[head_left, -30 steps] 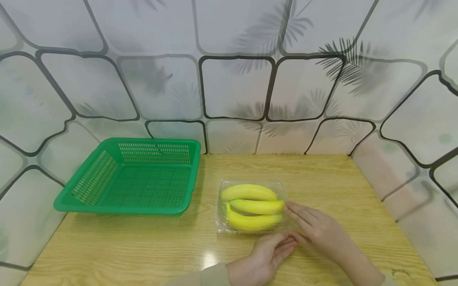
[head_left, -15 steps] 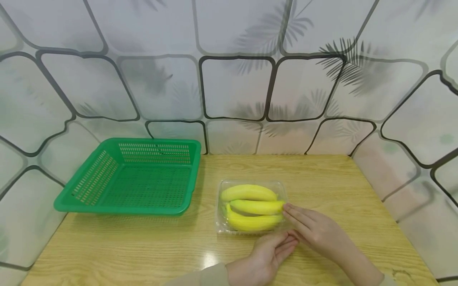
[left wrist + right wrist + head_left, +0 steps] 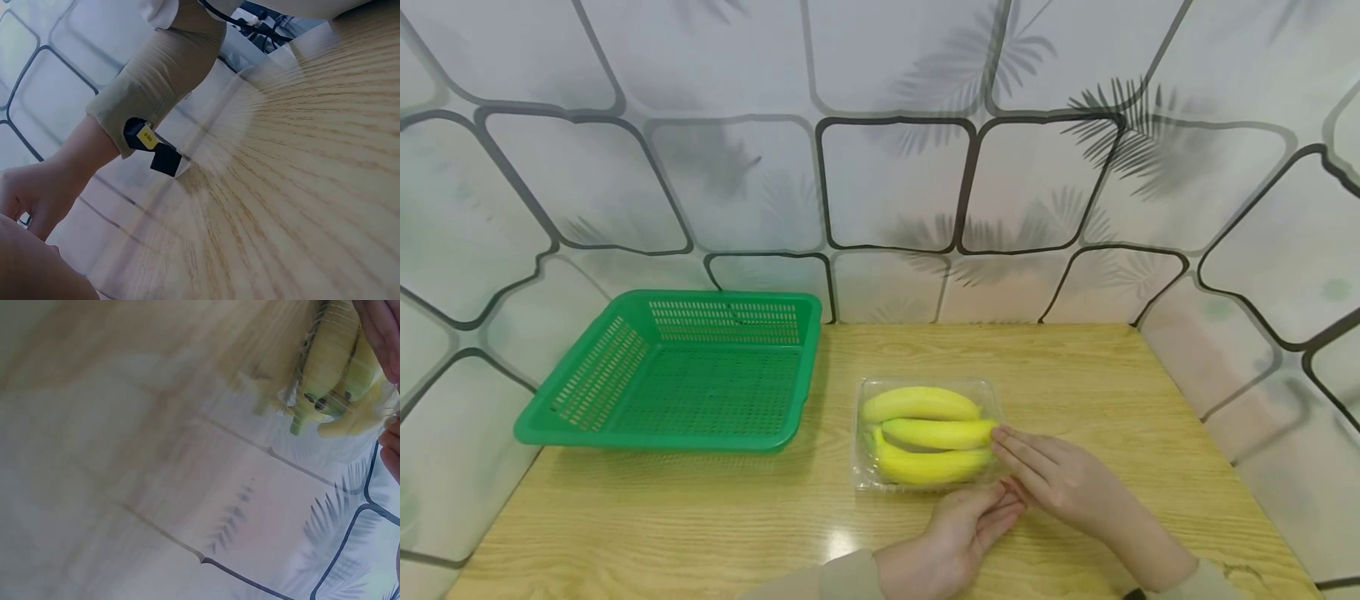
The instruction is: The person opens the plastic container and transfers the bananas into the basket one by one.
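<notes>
Three yellow bananas lie side by side in a clear plastic box on the wooden table. At the box's front right corner my left hand pinches the edge with thumb and forefinger, palm turned partly up. My right hand is at the same corner, its thumb meeting the left fingertips while its other fingers lie along the right side. The right wrist view shows banana ends through the clear wall, with fingers over the box. In the left wrist view, the left hand hides the box.
A green plastic basket with slotted sides stands on the left of the table. A patterned wall closes off the back and sides. The left wrist view shows a black wrist strap on the right sleeve and dark cables beyond.
The right fingertips have slid slightly toward the front along the box's right side. The left hand, box and bananas stay almost still. A dark strap now shows at the right sleeve.
</notes>
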{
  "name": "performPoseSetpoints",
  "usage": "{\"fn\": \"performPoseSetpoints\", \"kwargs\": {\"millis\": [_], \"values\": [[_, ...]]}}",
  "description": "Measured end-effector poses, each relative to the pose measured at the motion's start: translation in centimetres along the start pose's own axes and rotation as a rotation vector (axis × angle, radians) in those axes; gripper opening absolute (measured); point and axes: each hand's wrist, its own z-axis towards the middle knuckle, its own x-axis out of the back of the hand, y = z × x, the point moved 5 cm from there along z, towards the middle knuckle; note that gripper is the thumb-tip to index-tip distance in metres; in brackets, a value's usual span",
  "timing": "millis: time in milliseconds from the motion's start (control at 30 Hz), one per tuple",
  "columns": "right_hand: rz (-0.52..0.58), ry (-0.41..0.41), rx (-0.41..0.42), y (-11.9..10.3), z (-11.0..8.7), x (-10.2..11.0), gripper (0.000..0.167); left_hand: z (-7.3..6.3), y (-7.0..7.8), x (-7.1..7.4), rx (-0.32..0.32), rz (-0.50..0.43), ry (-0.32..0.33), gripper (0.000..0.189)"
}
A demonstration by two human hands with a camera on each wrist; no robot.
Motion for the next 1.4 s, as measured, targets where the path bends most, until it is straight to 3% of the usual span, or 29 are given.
{"fn": "performPoseSetpoints", "kwargs": {"millis": [200, 667, 1000, 1400], "values": [[0.011, -0.045, -0.03, 0.2, 0.1, -0.1, 0.048, 0.1, 0.1, 0.0, -0.011, 0.0, -0.003, 0.027], [0.081, 0.032, -0.035, 0.4, 0.4, 0.0, 0.048, -0.2, 0.2, 0.2, 0.026, -0.013, -0.043, 0.029], [0.143, 0.022, -0.06, 1.1, 0.9, 0.4, 0.05, -0.2, 0.2, 0.3, 0.055, -0.02, -0.051, 0.031], [0.204, -0.006, -0.16, 2.8, 1.5, 0.9, 0.058, -0.1, 0.0, 0.5, 0.071, -0.027, -0.053, 0.035]]}}
